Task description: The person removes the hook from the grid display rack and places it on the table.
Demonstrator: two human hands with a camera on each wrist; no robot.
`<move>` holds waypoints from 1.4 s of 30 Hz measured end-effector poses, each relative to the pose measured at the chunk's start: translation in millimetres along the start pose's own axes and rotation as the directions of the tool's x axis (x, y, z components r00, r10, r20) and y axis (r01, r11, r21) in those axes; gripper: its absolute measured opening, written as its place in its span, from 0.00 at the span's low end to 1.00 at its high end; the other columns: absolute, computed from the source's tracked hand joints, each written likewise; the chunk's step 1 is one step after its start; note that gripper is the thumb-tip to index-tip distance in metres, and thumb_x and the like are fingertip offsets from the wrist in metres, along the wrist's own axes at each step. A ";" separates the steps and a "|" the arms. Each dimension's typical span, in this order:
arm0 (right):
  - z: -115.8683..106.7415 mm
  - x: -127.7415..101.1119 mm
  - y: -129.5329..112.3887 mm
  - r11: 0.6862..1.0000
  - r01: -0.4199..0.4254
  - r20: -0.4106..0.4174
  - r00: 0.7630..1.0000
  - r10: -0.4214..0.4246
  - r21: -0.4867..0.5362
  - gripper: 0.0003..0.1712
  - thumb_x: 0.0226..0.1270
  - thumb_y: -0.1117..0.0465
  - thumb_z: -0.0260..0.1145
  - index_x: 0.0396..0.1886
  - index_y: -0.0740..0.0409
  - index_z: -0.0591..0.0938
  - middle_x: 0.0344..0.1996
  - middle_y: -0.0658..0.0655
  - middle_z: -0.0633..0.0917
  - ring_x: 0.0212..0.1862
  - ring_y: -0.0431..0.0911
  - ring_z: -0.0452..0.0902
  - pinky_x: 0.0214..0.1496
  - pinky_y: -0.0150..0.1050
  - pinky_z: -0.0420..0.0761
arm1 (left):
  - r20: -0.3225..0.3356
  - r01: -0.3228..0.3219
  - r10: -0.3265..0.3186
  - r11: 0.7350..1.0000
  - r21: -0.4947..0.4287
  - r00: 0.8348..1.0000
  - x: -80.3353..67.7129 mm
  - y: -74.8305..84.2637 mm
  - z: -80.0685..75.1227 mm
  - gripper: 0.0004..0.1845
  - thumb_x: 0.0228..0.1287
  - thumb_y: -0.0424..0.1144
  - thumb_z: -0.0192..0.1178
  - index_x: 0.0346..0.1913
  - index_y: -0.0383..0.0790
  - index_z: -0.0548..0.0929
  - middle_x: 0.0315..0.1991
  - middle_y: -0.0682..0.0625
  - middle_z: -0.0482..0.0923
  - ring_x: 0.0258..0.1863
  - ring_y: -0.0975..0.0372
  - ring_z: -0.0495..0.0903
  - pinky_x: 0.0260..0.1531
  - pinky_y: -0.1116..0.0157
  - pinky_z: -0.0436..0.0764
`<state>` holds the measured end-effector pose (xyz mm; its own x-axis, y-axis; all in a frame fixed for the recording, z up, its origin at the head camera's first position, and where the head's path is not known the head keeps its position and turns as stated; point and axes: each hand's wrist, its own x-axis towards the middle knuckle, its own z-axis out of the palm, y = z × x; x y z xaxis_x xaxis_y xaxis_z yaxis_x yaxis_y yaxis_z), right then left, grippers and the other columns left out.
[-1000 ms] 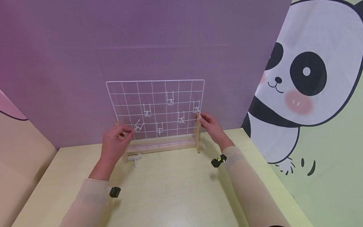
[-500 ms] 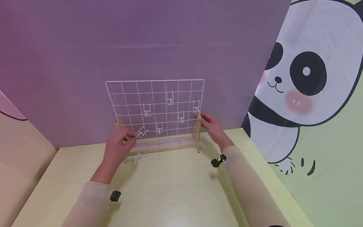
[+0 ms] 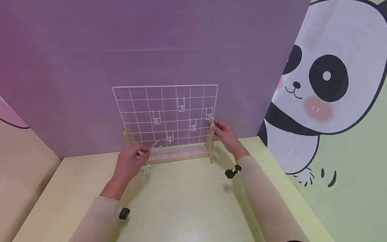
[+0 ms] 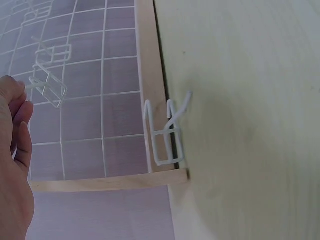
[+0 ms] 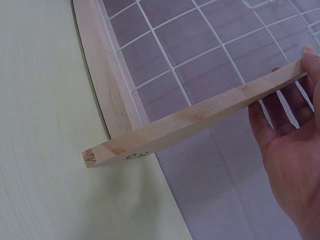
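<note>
A white wire grid panel (image 3: 164, 86) stands upright in a wooden stand (image 3: 211, 144) at the back of the table. My left hand (image 3: 130, 163) pinches a white wire hook (image 3: 155, 147) by its prong between thumb and forefinger. That hook is tilted in front of the grid's lower left part. In the left wrist view its two bent ends (image 4: 45, 87) overlap the grid wires. On the right, my right hand (image 3: 228, 137) grips the stand's side post. The right wrist view has the thumb on one side of the post (image 5: 190, 116) and the fingers on the other.
Several similar hooks (image 3: 170, 138) hang at different heights on the grid. One loose hook (image 4: 167, 131) lies against the stand's base at the left front. A purple backdrop (image 3: 166, 40) rises behind, and a wall with a panda picture (image 3: 329, 80) is at the right.
My left hand has moved right and slightly down along the grid, carrying the hook, which has turned. The right hand and the stand stay where they were.
</note>
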<state>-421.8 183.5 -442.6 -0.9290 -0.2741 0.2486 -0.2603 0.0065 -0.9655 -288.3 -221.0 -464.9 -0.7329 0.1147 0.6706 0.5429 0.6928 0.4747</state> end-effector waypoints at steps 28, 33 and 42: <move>0.8 -1.6 0.4 1.000 0.002 -0.006 1.000 -0.002 0.003 0.24 0.89 0.61 0.62 0.75 0.67 0.79 0.71 0.69 0.81 0.72 0.50 0.77 0.81 0.53 0.72 | 0.158 0.036 -0.047 0.997 0.072 0.986 -15.1 -14.5 18.8 0.09 0.68 0.26 0.76 0.45 0.42 0.91 0.39 0.50 0.88 0.41 0.51 0.87 0.44 0.46 0.90; 0.5 -1.1 1.1 1.000 0.004 -0.006 1.000 -0.004 -0.001 0.24 0.89 0.61 0.61 0.76 0.68 0.78 0.72 0.69 0.81 0.72 0.50 0.77 0.81 0.53 0.71 | 0.184 0.063 -0.077 0.995 0.079 0.980 -15.8 -17.0 21.0 0.08 0.69 0.27 0.75 0.45 0.41 0.91 0.40 0.50 0.88 0.42 0.51 0.87 0.44 0.47 0.91; -0.1 -0.1 1.5 1.000 -0.001 -0.004 1.000 0.001 -0.008 0.24 0.89 0.59 0.62 0.75 0.65 0.79 0.71 0.67 0.82 0.73 0.52 0.76 0.81 0.54 0.71 | 0.224 0.089 -0.105 0.993 0.084 0.969 -15.7 -18.9 23.7 0.08 0.68 0.26 0.75 0.44 0.40 0.91 0.40 0.50 0.89 0.42 0.52 0.87 0.45 0.47 0.90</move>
<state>-422.1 183.6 -444.0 -0.9302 -0.2704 0.2481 -0.2617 0.0149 -0.9650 -296.9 -219.1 -497.9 -0.8591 0.1975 0.4722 0.4396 0.7573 0.4830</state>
